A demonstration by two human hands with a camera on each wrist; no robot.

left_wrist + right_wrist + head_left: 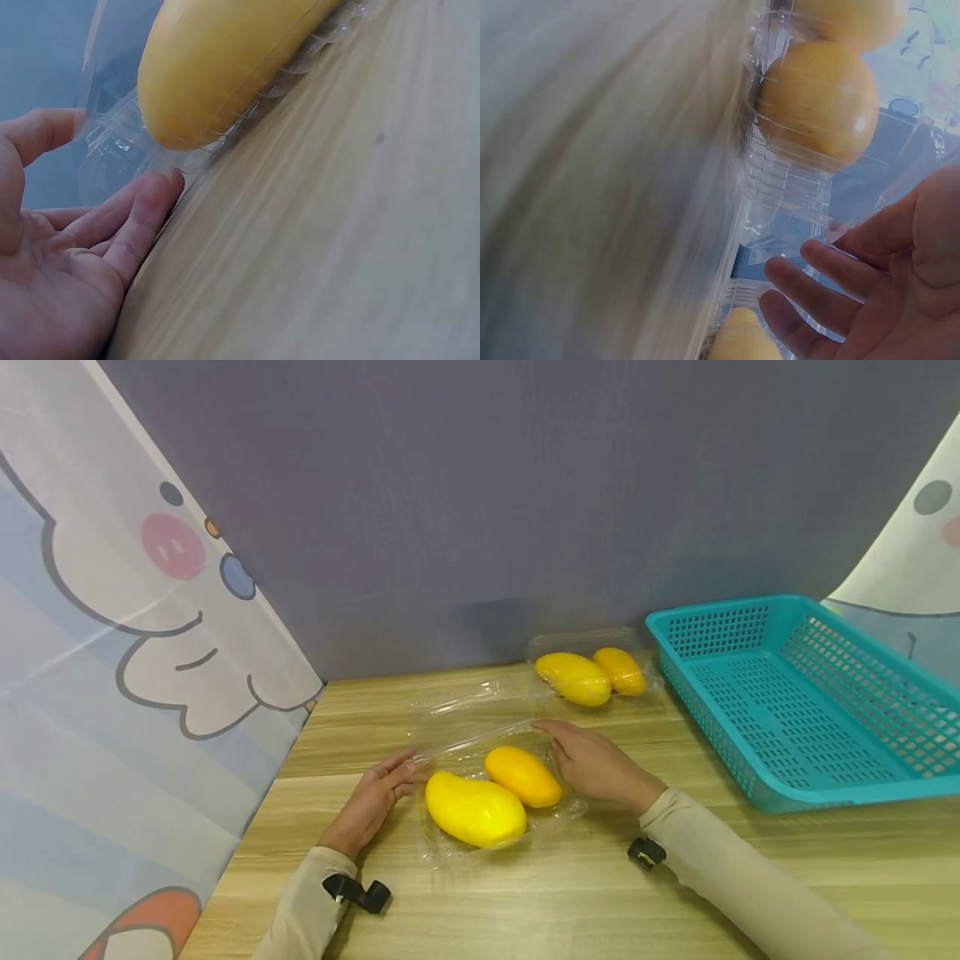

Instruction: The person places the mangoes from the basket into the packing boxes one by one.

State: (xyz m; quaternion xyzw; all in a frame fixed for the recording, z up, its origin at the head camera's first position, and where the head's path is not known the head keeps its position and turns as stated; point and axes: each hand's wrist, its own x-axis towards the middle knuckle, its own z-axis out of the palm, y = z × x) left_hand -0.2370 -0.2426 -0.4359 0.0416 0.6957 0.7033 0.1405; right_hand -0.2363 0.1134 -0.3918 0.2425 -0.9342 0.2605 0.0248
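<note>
A clear plastic clamshell container (442,853) lies on the table with its lid (480,714) raised at the far side. Inside it are a larger yellow mango (476,810) and a smaller orange-yellow mango (523,776). My left hand (373,802) is at the container's left side, fingers fairly straight. In the left wrist view its thumb (56,129) touches the lid and a fingertip (176,180) meets the base's corner. At the right side, my right hand (600,764) pinches the plastic lid's edge between thumb and finger; its other fingers (810,307) are spread.
Behind, to the right, a second clear container (551,646) holds two mangoes (576,679). A turquoise plastic basket (772,781) stands at the right. The wooden table (525,910) meets a grey panel (465,510) at the back and a cartoon-printed sheet (97,735) on the left.
</note>
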